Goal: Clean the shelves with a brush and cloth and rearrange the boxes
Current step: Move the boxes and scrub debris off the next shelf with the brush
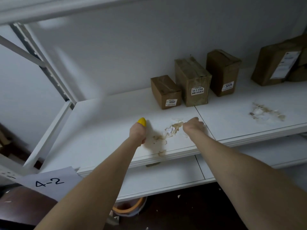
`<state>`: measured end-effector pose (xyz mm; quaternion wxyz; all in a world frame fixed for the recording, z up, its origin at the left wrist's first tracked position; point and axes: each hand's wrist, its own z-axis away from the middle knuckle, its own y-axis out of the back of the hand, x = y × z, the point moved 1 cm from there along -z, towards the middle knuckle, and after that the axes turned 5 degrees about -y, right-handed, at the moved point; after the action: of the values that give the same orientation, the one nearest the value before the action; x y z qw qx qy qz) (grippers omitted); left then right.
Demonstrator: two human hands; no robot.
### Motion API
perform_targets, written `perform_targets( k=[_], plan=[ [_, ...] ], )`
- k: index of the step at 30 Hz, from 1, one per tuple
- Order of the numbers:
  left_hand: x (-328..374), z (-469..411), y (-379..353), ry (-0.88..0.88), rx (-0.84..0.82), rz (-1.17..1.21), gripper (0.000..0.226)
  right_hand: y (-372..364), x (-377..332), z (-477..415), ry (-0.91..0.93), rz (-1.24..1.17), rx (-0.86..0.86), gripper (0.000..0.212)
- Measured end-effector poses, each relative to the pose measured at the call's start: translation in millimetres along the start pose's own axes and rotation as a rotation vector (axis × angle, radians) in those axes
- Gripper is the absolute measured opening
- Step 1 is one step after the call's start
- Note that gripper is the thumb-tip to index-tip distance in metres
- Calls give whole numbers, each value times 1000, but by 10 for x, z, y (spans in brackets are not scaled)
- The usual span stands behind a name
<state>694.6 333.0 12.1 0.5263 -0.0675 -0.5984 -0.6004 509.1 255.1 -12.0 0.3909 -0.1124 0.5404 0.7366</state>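
My left hand (137,131) grips a brush by its yellow handle (142,122) on the white shelf (99,130); the bristles are hidden under the hand. Just right of it lies a patch of tan and white debris (167,131). My right hand (193,126) is curled at the patch's right edge and pinches a tan scrap (177,125). Behind stand three small cardboard boxes, labelled 1002 (166,92), 3304 (192,82) and 3004 (222,72). No cloth is in view.
A second debris patch (265,112) lies on the shelf further right. A larger taped parcel (275,63) leans at the far right. A lower shelf (166,176) runs beneath, a paper sign "4-2" (49,181) hangs at the front left, and an orange-rimmed bucket (127,208) stands on the floor.
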Motion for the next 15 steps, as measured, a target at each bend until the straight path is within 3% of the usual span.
perform_targets(
  k=[4,12,15],
  plan=[
    [-28,164,-241,103,-90,202,69,-129,22,127,24,-75,-49,48],
    [194,323,-354,-27,-188,424,35,-188,-294,368,216,-369,-181,53],
    [296,349,-313,-52,-179,576,28,-254,-456,449,268,-371,-244,58]
  ],
)
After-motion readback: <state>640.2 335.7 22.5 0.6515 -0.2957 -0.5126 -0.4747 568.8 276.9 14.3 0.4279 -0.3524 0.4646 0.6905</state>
